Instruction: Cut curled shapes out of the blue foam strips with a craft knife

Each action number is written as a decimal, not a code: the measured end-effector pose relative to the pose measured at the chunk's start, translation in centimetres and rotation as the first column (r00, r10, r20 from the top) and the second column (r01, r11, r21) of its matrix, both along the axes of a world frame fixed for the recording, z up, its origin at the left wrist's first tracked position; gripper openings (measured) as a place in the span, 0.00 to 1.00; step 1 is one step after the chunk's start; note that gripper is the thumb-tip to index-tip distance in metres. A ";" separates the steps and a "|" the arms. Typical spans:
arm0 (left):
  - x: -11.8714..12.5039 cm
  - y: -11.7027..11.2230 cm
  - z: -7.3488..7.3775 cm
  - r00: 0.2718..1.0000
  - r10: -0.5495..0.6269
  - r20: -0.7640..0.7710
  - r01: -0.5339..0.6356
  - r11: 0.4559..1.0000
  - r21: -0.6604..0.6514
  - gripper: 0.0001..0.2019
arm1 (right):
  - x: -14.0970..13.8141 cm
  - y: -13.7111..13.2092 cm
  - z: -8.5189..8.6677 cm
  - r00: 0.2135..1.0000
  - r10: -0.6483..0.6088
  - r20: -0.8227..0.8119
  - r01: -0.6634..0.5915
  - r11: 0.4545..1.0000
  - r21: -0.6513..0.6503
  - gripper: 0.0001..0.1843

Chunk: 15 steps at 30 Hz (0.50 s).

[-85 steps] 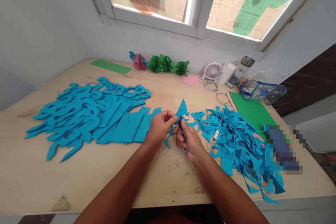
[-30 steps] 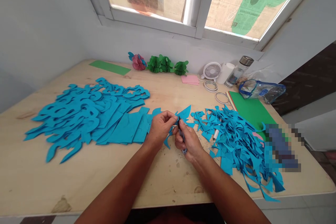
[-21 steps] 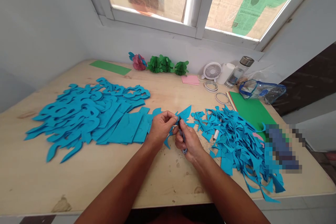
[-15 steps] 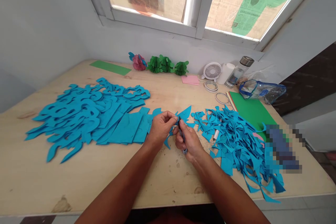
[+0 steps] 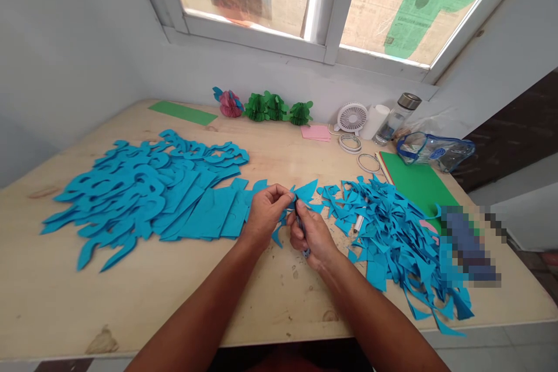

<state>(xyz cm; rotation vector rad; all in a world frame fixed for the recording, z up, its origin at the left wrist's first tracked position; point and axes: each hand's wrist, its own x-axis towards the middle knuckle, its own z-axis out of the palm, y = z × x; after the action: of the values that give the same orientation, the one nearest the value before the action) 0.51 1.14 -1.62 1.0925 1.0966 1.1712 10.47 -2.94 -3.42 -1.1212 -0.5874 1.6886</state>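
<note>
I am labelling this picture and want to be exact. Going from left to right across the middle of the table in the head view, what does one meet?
Pile of cut shapes → left hand, pinching a blue piece → right hand, gripping a tool → scraps.

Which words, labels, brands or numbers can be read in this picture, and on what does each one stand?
Nothing can be read.
Newspaper on the window: print too small.
Pouch: blue mark, too blurred.
Bottle, fan: no label visible.
Paper in the left hand: blank.
</note>
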 end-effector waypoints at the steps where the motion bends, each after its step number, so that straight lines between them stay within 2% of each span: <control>1: 0.0 0.0 0.0 1.000 0.000 -0.001 0.000 1.000 0.000 0.08 | 0.0 0.0 0.0 1.000 0.003 0.000 -0.003 1.000 -0.002 0.28; 15: -0.1 0.0 0.2 0.997 -0.009 -0.073 0.013 0.998 0.055 0.07 | 0.2 0.2 -0.1 0.999 0.009 0.037 -0.009 1.000 -0.002 0.27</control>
<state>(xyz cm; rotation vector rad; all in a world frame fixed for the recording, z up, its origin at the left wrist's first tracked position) 0.39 1.14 -1.37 1.1909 1.1189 1.1670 10.71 -2.78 -3.53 -1.1547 -0.6146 1.6794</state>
